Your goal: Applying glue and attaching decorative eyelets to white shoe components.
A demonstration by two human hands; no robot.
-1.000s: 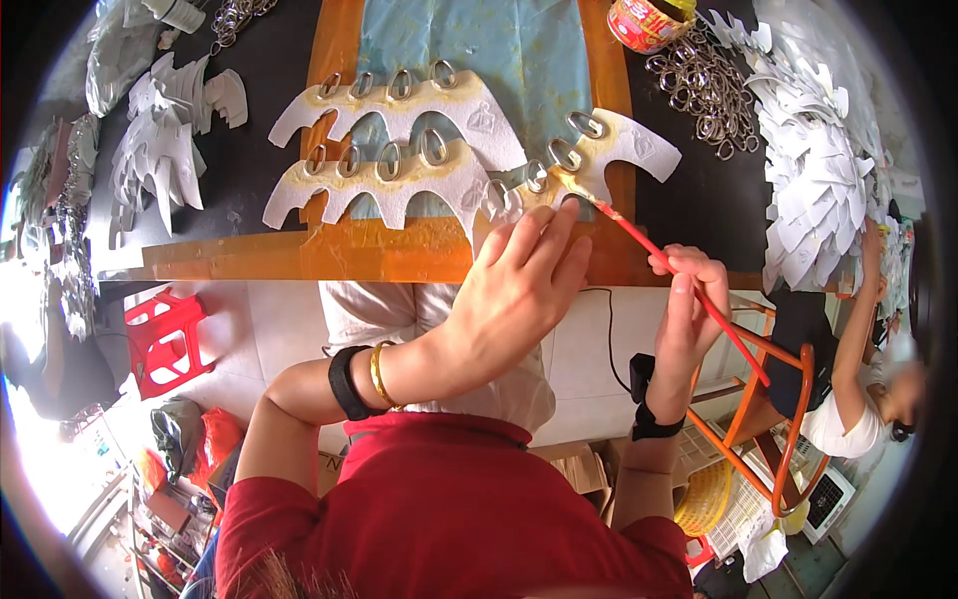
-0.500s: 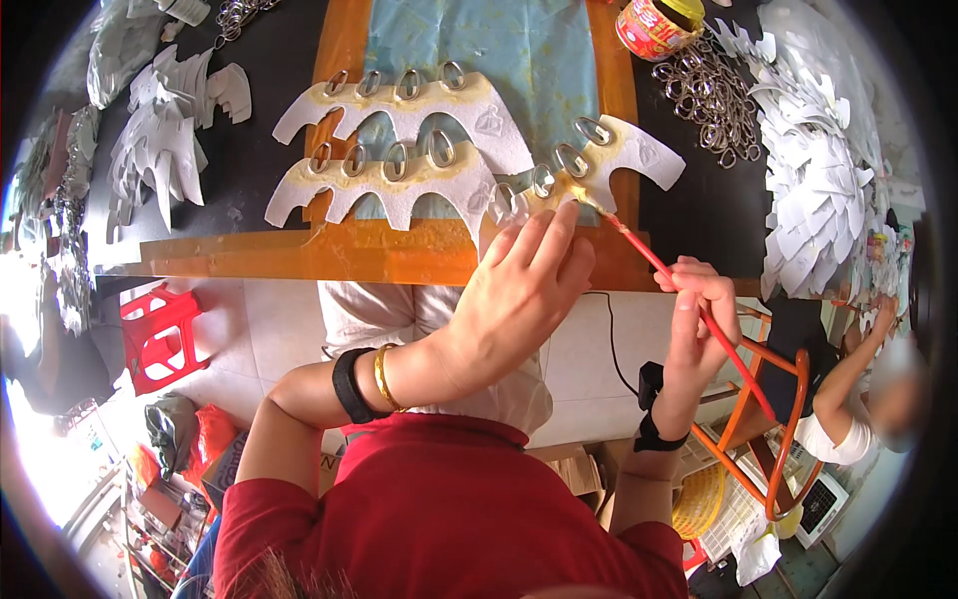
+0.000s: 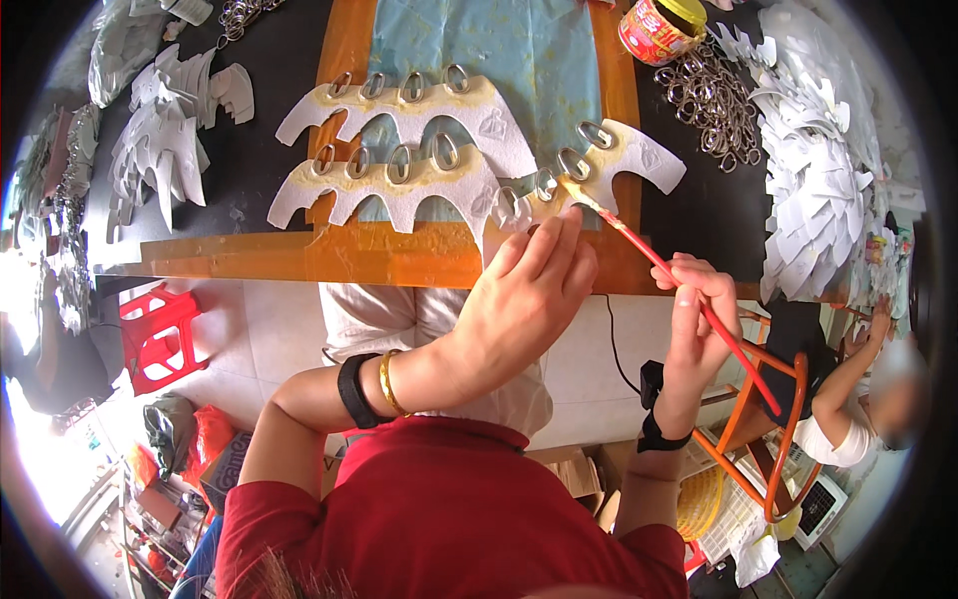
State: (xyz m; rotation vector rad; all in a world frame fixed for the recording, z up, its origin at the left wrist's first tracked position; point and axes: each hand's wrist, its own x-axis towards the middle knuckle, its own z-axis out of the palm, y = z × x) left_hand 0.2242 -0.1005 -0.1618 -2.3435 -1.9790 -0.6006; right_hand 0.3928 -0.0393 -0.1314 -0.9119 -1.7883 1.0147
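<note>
My right hand point(image 3: 701, 317) is closed around a long red-handled brush point(image 3: 679, 278). The brush's tip rests on a white scalloped piece point(image 3: 639, 160) smeared with yellowish glue, beside the oval metal rings point(image 3: 572, 164) along it. My left hand point(image 3: 529, 290) has its fingers close together and bent over the near edge of this piece, gripping it; the thumb is mostly hidden. To the left lie two similar white pieces, a far one point(image 3: 429, 122) and a near one point(image 3: 384, 205), each with several oval rings upright along its glued edge.
A blue sheet point(image 3: 479, 50) bordered by brown tape point(image 3: 389, 255) covers the table's middle. At the right are a red and yellow tub point(image 3: 654, 35), a heap of metal rings point(image 3: 707, 100) and stacked white pieces point(image 3: 813, 190). More white pieces point(image 3: 165, 130) lie left. Another person point(image 3: 843, 399) sits far right.
The brush tip has shifted slightly up and left along the glued piece. My left hand has drawn back a little toward me; my right hand has barely moved.
</note>
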